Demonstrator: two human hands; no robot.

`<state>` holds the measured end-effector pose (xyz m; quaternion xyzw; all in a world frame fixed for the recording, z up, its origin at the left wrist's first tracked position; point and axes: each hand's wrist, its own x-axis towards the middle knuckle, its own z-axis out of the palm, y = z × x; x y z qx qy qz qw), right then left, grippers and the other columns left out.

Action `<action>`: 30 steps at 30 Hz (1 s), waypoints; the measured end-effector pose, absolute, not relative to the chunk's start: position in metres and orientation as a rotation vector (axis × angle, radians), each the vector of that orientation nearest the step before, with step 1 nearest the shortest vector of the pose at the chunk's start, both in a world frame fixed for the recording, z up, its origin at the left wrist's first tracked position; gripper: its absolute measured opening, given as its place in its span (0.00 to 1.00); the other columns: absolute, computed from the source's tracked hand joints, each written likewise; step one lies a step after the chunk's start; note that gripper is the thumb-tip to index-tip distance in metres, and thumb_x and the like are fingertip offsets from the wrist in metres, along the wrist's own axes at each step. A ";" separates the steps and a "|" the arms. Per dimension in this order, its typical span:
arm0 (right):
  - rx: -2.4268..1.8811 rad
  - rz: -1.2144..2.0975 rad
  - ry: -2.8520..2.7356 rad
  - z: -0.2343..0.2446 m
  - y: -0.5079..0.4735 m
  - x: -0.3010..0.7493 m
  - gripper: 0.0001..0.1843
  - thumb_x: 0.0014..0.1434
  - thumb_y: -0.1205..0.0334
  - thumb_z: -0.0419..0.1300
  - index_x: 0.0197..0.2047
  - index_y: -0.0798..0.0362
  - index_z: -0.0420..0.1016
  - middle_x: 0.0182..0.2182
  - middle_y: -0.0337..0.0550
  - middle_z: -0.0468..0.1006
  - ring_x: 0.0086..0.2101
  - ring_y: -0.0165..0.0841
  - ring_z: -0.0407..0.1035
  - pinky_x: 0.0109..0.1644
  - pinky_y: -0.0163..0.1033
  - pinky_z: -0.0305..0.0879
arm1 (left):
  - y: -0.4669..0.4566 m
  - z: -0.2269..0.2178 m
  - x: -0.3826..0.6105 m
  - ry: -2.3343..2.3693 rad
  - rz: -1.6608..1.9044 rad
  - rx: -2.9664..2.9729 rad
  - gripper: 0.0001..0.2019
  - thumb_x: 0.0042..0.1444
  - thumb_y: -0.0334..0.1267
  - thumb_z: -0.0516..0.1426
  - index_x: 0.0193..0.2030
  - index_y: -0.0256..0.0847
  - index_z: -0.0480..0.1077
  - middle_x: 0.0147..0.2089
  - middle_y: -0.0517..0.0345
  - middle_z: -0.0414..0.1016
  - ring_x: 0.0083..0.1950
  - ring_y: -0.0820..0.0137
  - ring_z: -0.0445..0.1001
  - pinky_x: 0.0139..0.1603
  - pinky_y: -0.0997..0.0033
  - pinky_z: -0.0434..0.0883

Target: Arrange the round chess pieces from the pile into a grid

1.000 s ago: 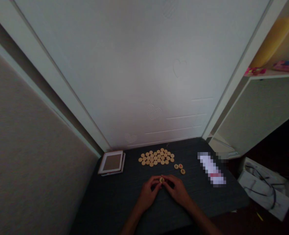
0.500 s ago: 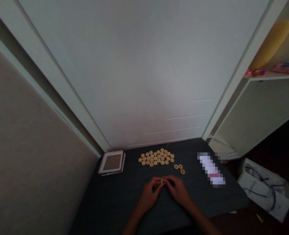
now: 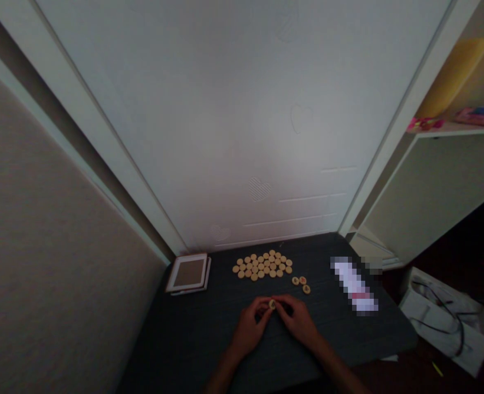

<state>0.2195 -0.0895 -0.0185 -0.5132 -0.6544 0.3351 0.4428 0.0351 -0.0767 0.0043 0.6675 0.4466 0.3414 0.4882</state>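
Note:
My left hand [image 3: 250, 324] and my right hand [image 3: 297, 318] meet over the dark table [image 3: 192, 339], fingertips pinched together on one small round wooden disc [image 3: 272, 303] held between them. Behind them lies a flat cluster of several plain wooden discs [image 3: 262, 265]. Three more discs with marked faces [image 3: 301, 283] sit apart, just right of the cluster and beyond my right hand.
A white-framed square tray [image 3: 188, 273] lies at the table's back left corner. A blurred white object [image 3: 354, 284] rests at the right. The white wall panel [image 3: 242, 137] stands behind the table. A white bag [image 3: 447, 317] sits on the floor right; a shelf [image 3: 455, 128] above.
Both hands stay pinched on the same disc; the disc has turned slightly between the fingertips. Nothing else on the table has moved.

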 end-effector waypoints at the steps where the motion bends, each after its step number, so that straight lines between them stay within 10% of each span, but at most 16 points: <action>1: -1.273 0.836 -1.624 -0.018 -0.090 0.220 0.16 0.67 0.49 0.57 0.49 0.48 0.81 0.42 0.47 0.84 0.42 0.40 0.78 0.50 0.45 0.74 | -0.077 0.004 0.035 1.083 0.830 1.620 0.14 0.64 0.48 0.57 0.52 0.46 0.74 0.44 0.54 0.84 0.46 0.62 0.82 0.50 0.65 0.75; 30: -1.265 0.843 -1.618 -0.014 -0.092 0.218 0.15 0.67 0.49 0.57 0.47 0.48 0.80 0.40 0.45 0.83 0.39 0.39 0.77 0.46 0.42 0.73 | -0.078 0.001 0.037 1.102 0.842 1.669 0.13 0.64 0.48 0.57 0.50 0.46 0.75 0.41 0.56 0.85 0.42 0.62 0.82 0.46 0.66 0.74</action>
